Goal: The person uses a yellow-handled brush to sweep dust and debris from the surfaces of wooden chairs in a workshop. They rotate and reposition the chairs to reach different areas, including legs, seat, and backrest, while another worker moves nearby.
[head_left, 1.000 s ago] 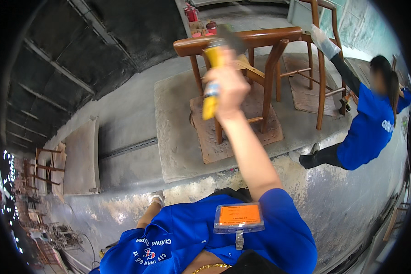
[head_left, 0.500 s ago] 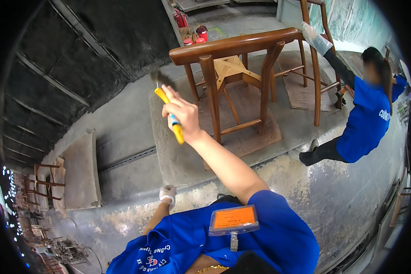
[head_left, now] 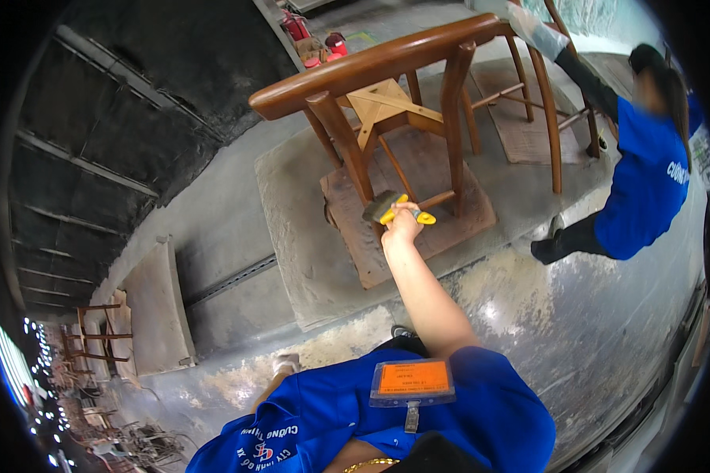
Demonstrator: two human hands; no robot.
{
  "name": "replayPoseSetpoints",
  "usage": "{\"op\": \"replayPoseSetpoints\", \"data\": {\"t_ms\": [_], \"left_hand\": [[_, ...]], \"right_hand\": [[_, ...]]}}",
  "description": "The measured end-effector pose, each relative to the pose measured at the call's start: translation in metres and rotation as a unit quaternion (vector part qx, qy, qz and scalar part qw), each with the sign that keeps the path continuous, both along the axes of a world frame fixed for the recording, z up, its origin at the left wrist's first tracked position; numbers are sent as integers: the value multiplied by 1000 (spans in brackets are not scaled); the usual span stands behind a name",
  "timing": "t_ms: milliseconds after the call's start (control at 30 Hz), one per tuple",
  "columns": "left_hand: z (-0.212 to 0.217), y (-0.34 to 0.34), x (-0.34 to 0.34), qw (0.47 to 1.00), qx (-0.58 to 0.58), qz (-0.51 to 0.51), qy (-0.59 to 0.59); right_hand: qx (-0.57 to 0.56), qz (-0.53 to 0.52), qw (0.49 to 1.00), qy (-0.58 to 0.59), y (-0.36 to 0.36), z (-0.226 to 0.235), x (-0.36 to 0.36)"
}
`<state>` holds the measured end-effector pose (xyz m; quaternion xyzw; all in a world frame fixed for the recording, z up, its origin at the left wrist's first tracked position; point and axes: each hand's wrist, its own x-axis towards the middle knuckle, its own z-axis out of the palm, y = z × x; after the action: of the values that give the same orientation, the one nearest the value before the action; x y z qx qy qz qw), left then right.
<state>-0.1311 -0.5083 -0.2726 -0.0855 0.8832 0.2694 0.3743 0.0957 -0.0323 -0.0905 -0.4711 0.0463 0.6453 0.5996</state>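
A flat brush point(head_left: 385, 211) with a yellow handle and dark bristles is gripped in my right hand point(head_left: 403, 224), which wears no glove. Its bristles are at the lower part of the near left leg of a brown wooden chair point(head_left: 371, 67); whether they touch it I cannot tell. The chair has a curved top rail and a pale, crossed wooden frame where the seat goes. Low by my body, my left hand point(head_left: 286, 363) wears a whitish glove, and its fingers are too hidden to read.
Under the chair lies a brown board point(head_left: 442, 236) on a grey platform point(head_left: 292, 260). At the right, a co-worker point(head_left: 647, 181) in blue reaches a gloved hand to a second chair frame point(head_left: 546, 110). Red containers point(head_left: 335, 43) stand behind. A dark, sooty wall point(head_left: 126, 118) rises at left.
My right hand has moved the brush from left of the chair, rightward and nearer, to its near left leg. My left hand has dropped closer to my body. The view has shifted slightly.
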Motion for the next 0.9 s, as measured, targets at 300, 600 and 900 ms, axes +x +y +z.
{"op": "replayPoseSetpoints", "data": {"t_ms": [300,600,900], "left_hand": [[14,157,-2,965,136,-175,141],[96,237,51,948,201,-197,150],[260,420,103,818,470,-200,266]], "right_hand": [[372,50,902,215,29,149,51],[398,-50,876,267,102,145,153],[376,68,874,299,188,7,176]]}}
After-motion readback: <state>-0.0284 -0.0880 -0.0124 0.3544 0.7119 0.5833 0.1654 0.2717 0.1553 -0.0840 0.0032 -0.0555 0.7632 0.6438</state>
